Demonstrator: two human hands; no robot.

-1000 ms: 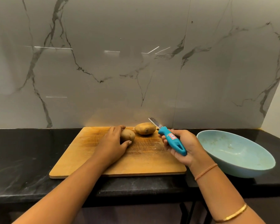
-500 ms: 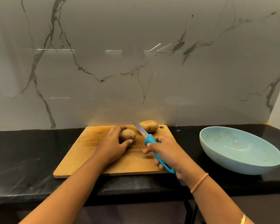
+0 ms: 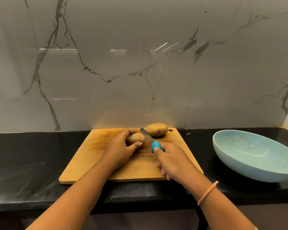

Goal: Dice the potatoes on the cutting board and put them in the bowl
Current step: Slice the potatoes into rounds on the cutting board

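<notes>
A wooden cutting board (image 3: 93, 165) lies on the black counter. Two whole brown potatoes sit on its far part. My left hand (image 3: 121, 146) grips the smaller potato (image 3: 137, 138) from the left, thumb on its near side. The larger potato (image 3: 157, 129) lies free by the board's far right corner. My right hand (image 3: 172, 161) grips a knife (image 3: 150, 140) by its blue handle. The blade points away and left, its tip just right of the held potato. A pale blue bowl (image 3: 236, 161) stands empty to the right of the board.
A grey marble wall (image 3: 140, 63) rises straight behind the board. The black counter (image 3: 23, 156) runs left and right, and its front edge is close to the board's near side.
My right hand has brought the knife leftward from beside the bowl to the held potato, blade now alongside it. My left hand has stayed on the smaller potato.
</notes>
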